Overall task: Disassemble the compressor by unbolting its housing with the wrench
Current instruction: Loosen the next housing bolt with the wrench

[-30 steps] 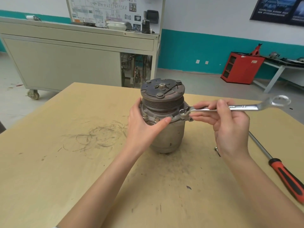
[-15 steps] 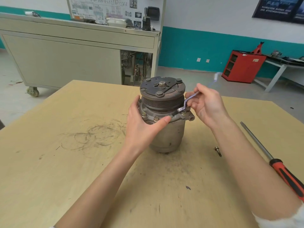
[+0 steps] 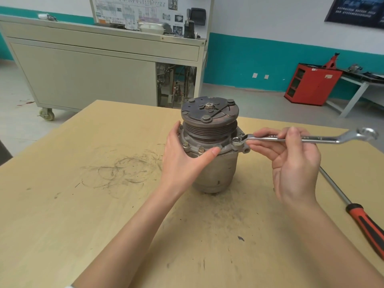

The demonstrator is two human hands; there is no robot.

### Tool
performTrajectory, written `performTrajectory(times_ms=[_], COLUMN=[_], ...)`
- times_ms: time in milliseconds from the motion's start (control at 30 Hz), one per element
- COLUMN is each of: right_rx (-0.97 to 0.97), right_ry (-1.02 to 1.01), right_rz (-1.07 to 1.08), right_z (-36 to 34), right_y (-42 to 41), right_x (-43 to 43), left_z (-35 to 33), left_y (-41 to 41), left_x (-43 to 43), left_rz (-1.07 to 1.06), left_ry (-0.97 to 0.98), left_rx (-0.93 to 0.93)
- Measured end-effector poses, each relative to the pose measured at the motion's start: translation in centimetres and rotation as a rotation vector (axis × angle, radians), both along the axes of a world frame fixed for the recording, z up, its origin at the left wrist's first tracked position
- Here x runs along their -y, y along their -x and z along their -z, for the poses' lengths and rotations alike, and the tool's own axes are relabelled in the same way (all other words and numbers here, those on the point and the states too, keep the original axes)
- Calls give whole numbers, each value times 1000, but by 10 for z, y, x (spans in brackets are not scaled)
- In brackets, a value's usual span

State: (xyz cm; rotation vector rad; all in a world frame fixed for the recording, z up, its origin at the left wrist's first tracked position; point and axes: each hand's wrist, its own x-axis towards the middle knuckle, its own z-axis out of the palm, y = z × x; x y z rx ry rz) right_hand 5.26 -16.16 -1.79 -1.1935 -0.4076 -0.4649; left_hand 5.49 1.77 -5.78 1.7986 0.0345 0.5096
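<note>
Compressor [image 3: 216, 173] upright on counter [image 3: 83, 204], clasped round its upper part by left grip [image 3: 182, 161]. Wrench [image 3: 324, 139] ringed on right-side bolt [image 3: 236, 140], pinched lightly by right grip [image 3: 295, 161]. Might ride off and round the head if tilted; might spin the body if loosely braced.

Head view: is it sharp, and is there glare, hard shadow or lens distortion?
In the head view the wrench, the compressor, the left hand and the right hand are sharp, without motion blur; the wrench glints along its shaft; the light is soft, with only faint shadows on the table; the wide lens slants the cabinet's edges.
</note>
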Motion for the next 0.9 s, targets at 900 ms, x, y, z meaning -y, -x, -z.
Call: performTrajectory(times_ms=[900], right_rx=[-164], right_ry=[-67], right_rz=[-295], right_z=[-6], right_y=[-36], right_x=[18], left_z=[0], left_y=[1], left_x=[-1], left_rz=[4], left_ry=[-5], left_rx=[-5])
